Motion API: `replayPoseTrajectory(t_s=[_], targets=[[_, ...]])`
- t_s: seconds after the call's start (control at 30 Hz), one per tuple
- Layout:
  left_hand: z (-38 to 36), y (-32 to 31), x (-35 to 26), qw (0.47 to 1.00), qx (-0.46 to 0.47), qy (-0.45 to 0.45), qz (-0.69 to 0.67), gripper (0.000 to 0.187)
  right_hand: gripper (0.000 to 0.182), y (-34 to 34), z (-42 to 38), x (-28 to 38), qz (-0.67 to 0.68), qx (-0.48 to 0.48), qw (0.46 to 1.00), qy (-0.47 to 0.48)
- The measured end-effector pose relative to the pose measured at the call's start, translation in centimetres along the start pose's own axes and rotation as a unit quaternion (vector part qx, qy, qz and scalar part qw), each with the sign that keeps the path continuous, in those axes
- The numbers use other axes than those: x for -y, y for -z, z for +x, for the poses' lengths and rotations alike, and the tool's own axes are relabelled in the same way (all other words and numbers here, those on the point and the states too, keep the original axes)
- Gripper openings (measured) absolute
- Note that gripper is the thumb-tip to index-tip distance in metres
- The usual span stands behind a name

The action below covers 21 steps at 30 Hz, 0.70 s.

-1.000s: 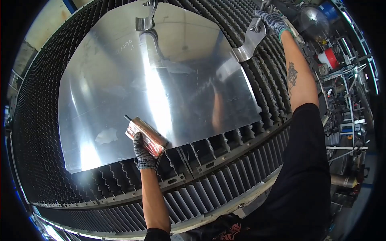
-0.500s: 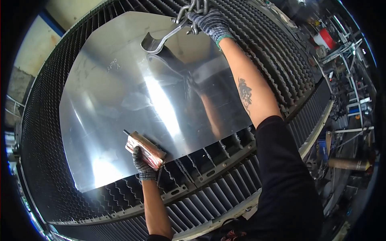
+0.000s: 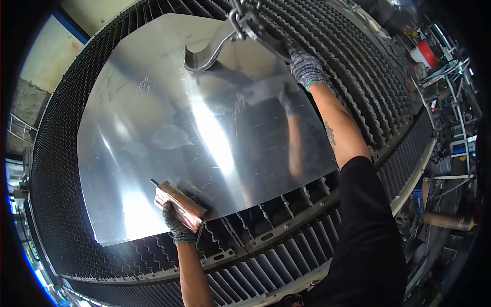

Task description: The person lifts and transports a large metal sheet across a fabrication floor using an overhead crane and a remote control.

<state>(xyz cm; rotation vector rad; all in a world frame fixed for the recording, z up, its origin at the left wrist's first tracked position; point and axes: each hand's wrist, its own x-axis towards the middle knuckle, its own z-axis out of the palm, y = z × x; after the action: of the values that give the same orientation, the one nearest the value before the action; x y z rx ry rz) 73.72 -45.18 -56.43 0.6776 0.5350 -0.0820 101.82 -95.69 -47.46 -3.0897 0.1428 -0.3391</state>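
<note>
— Serrated dark slats of a cutting bed fill the scene, curving from the far wall down to the near frame rail; cluttered workshop shelving sits off to the right. What lies on it?

— 1 large polished metal sheet, flat on the slat tips, its near edge just short of the frame. Faint handwriting shows near its far left corner.

— And above the sheet?

— 2 steel lifting hooks hang on a chain over the far edge; the curved one rests close to the sheet, its reflection below it.

— Where are the worker's hands?

— Both wear knit gloves. The right hand reaches out at the sheet's far right side, fingers closed around the second hook's lower end. The left hand sits at the near edge, wrapped tight around a copper-coloured handheld controller that rests against the sheet.
</note>
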Motion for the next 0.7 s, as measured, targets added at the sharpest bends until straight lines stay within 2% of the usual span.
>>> replayPoseTrajectory(t_s=[0.1,0.17,0.2,0.27,0.3,0.37,0.4,0.43,0.57,0.7], targets=[[-1.1,-1.4,0.0,1.000,0.008,-0.001,-0.017,0.065,0.051,1.4,1.6,0.8,0.010,0.002,1.000,-0.016],[-1.1,-2.4,0.2,1.000,0.019,0.002,-0.023,0.063,0.052,0.6,3.5,0.6,-0.052,0.092,0.994,-0.016],[-1.3,-2.6,0.4,1.000,-0.002,-0.006,-0.019,0.066,0.052,-0.3,4.2,0.8,-0.054,0.096,0.994,-0.008],[-1.4,-3.0,0.5,1.000,-0.024,-0.009,-0.011,0.068,0.053,-2.8,5.3,0.8,-0.098,0.012,0.994,0.057],[-1.6,-3.4,0.4,0.999,-0.028,-0.011,-0.012,0.068,0.053,-4.1,5.9,0.5,-0.095,0.013,0.993,0.061],[-1.6,-4.4,0.5,0.999,-0.017,-0.026,-0.009,0.068,0.053,-6.1,7.9,0.1,-0.117,-0.184,0.959,0.180],[-1.5,-4.1,0.3,0.999,-0.037,-0.025,-0.002,0.069,0.051,-5.4,8.1,0.6,-0.121,-0.158,0.964,0.174],[-1.7,-3.4,0.3,0.999,-0.046,-0.019,0.004,0.069,0.048,-4.8,8.6,0.3,-0.094,-0.064,0.983,0.146],[-1.3,-2.8,0.1,1.000,-0.016,-0.017,0.002,0.071,0.045,-3.8,8.9,0.0,-0.052,-0.071,0.982,0.170],[-1.4,-2.1,0.4,1.000,-0.004,-0.011,-0.018,0.070,0.048,-4.4,8.0,-0.2,-0.126,-0.038,0.976,0.173]])
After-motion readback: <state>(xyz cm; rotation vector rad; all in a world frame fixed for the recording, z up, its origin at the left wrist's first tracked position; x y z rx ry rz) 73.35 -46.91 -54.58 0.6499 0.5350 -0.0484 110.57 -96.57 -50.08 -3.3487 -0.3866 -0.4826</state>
